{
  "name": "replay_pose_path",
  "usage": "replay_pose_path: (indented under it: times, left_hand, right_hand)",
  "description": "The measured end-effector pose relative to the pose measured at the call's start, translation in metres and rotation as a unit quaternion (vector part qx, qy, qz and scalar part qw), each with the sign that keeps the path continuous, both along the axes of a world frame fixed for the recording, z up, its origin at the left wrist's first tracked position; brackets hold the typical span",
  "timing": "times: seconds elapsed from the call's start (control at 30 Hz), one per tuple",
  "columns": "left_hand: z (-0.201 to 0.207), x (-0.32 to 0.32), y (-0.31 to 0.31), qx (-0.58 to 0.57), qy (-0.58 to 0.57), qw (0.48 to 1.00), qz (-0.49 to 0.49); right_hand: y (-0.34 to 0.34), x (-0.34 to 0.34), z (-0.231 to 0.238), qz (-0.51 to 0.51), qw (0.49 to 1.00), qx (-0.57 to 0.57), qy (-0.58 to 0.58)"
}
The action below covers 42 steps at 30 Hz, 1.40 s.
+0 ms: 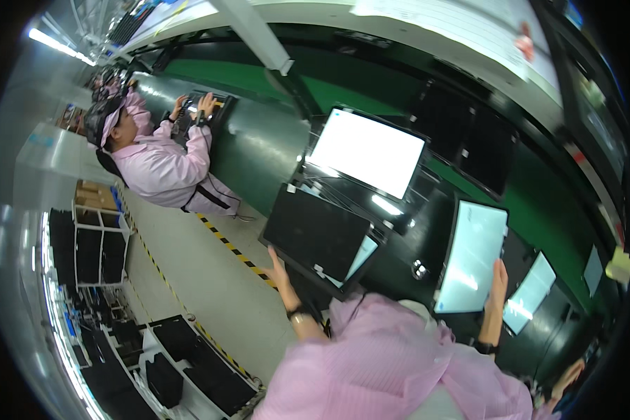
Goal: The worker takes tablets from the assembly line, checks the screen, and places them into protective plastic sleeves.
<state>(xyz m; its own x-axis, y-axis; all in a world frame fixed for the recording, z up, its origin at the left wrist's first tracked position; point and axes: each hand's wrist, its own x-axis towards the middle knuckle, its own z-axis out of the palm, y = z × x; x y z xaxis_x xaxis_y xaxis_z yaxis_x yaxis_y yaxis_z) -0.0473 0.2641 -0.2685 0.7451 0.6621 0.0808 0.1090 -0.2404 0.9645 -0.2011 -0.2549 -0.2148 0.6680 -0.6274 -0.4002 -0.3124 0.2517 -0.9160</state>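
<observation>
My left hand [280,275] is at the near left corner of a flat black panel [316,227], gripping its edge. That panel lies over another one, whose pale blue face [360,257] shows along the right side. My right hand [497,285] holds the right edge of a thin rectangular screen panel [472,255] with a pale blue, shiny face, standing roughly lengthwise before me. Beyond the black panel a brightly lit white screen [369,150] is propped up on the dark bench.
Dark panels [462,136] lie at the back right on the green bench. Another pale panel [530,292] is at the right, near a co-worker's hand [570,376]. A small round shiny object [418,269] sits between my hands. A seated person in pink [161,168] works at the far left.
</observation>
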Motion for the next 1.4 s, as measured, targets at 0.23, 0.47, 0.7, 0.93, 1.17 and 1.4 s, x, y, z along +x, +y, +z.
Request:
replay_pose_path:
  times: [0.23, 0.47, 0.7, 0.93, 1.17, 1.4]
  left_hand:
    - [0.006, -0.014, -0.016, -0.383, 0.078, 0.920, -0.028]
    - [0.027, -0.001, -0.041, -0.237, 0.036, 0.970, 0.042]
    - [0.044, 0.000, -0.021, 0.014, 0.049, 0.999, 0.003]
    - [0.046, 0.000, -0.032, 0.011, 0.053, 0.999, 0.004]
    - [0.047, 0.000, -0.032, 0.007, 0.034, 0.999, -0.003]
    - [0.040, -0.023, -0.055, -0.125, -0.005, 0.992, 0.027]
  right_hand:
    - [-0.034, 0.009, -0.013, 0.016, 0.992, -0.103, 0.074]
    - [-0.105, -0.035, -0.087, -0.034, 0.957, -0.252, 0.139]
    - [0.015, 0.073, 0.035, 0.087, 0.716, -0.684, 0.114]
    - [0.289, 0.199, 0.079, 0.549, 0.585, -0.572, -0.174]
    - [0.301, 0.162, 0.048, 0.478, 0.630, -0.608, -0.076]
    - [0.306, 0.167, 0.048, 0.443, 0.712, -0.534, -0.107]
